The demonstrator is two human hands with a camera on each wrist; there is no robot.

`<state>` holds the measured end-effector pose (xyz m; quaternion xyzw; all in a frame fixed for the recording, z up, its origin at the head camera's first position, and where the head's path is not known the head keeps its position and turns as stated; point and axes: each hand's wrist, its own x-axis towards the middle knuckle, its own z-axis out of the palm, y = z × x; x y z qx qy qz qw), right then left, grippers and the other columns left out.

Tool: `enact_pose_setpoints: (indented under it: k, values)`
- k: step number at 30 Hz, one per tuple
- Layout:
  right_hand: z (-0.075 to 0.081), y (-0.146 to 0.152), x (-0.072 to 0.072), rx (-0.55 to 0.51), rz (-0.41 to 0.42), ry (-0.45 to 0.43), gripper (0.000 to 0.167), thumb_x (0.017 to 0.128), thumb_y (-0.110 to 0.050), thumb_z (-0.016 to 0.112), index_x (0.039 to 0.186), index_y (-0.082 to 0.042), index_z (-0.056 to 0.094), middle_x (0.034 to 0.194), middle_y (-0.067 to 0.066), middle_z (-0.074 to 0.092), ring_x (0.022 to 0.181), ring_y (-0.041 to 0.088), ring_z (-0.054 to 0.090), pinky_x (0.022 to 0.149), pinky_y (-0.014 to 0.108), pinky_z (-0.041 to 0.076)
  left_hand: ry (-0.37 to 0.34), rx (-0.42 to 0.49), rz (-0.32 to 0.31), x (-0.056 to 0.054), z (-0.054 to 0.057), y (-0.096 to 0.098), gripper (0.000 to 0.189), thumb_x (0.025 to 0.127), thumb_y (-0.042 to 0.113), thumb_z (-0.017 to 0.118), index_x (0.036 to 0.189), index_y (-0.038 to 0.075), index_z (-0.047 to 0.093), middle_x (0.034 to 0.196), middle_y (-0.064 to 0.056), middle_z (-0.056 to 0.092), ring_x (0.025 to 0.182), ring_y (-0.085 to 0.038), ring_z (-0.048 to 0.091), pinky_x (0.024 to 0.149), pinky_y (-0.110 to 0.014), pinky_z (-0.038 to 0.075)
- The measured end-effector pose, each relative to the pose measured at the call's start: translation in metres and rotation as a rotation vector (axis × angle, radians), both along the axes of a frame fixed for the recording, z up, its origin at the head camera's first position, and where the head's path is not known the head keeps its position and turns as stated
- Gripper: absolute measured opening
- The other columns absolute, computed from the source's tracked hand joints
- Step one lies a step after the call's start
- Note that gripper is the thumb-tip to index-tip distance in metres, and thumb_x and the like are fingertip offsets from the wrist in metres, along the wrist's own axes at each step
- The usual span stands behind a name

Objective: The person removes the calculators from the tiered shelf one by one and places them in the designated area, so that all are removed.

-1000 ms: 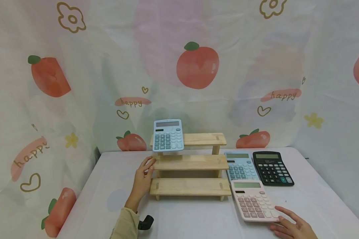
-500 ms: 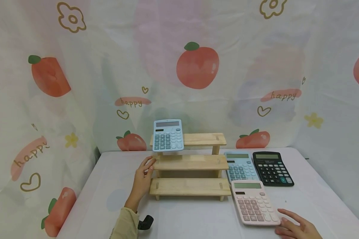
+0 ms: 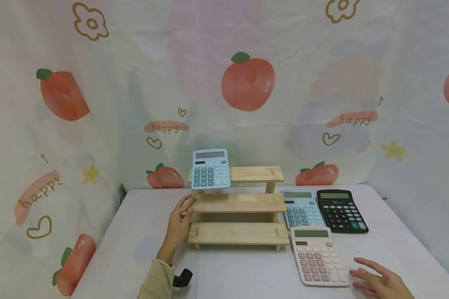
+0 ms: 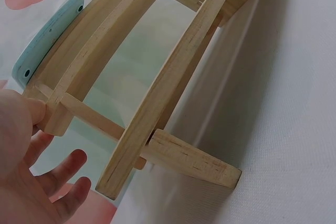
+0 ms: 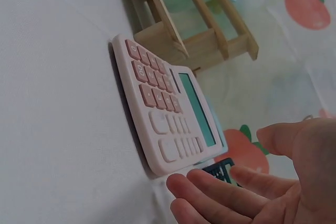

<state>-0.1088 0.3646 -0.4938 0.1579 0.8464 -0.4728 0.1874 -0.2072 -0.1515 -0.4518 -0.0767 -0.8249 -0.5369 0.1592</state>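
A three-tier wooden stand [image 3: 239,203] stands mid-table, with a light blue calculator [image 3: 210,169] tilted back on the left of its top tier. My left hand [image 3: 177,226] holds the left end of the middle tier. In the left wrist view, the thumb and a finger pinch that plank's end [image 4: 58,121], while the other fingers spread below. A pink calculator [image 3: 319,257] lies face up by the stand's front right corner. To its right hovers my right hand [image 3: 383,280], fingers loosely extended and holding nothing; the right wrist view shows the fingertips close beside the pink calculator [image 5: 163,108].
Behind the pink calculator lie a second light blue calculator [image 3: 303,209] and a black one [image 3: 342,211], side by side. A black curved object [image 3: 182,278] sits by the left sleeve [image 3: 157,278]. Fruit-patterned cloth [image 3: 247,137] walls in the table.
The pink calculator has shifted slightly toward the front and turned straighter. My right hand has drawn back to the right, away from its edge. My left hand stays on the stand.
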Motion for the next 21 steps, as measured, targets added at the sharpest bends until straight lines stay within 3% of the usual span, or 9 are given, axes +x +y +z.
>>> enact_pose_setpoints:
  k: [9,16,21]
  values:
    - [0.015,-0.010,-0.007,0.025,0.044,0.063,0.072,0.107,-0.043,0.045,0.152,0.010,0.025,0.130,0.030,0.065,0.101,0.026,0.075,0.085,0.036,0.060,0.028,0.004,0.014,-0.022,-0.037,-0.010,0.035,0.105,0.009,0.051,0.137,-0.002,0.061,0.154,-0.017,0.048,0.135,-0.036,0.055,0.089,-0.034,0.054]
    - [0.030,-0.023,-0.014,0.048,0.079,0.132,0.064,0.109,-0.037,0.042,0.153,0.009,0.028,0.132,0.029,0.064,0.095,0.014,0.074,0.083,0.029,0.060,0.038,0.020,0.002,-0.024,-0.041,-0.012,0.035,0.105,0.012,0.053,0.137,0.002,0.063,0.154,-0.016,0.049,0.135,-0.035,0.055,0.088,-0.030,0.054]
    - [0.039,-0.036,-0.021,0.018,0.073,0.184,0.063,0.109,-0.037,0.043,0.153,0.007,0.030,0.135,0.028,0.063,0.097,0.014,0.075,0.084,0.030,0.060,0.041,0.012,0.002,-0.024,-0.039,-0.012,0.035,0.105,0.012,0.052,0.136,0.001,0.063,0.153,-0.015,0.050,0.132,-0.034,0.057,0.089,-0.032,0.055]
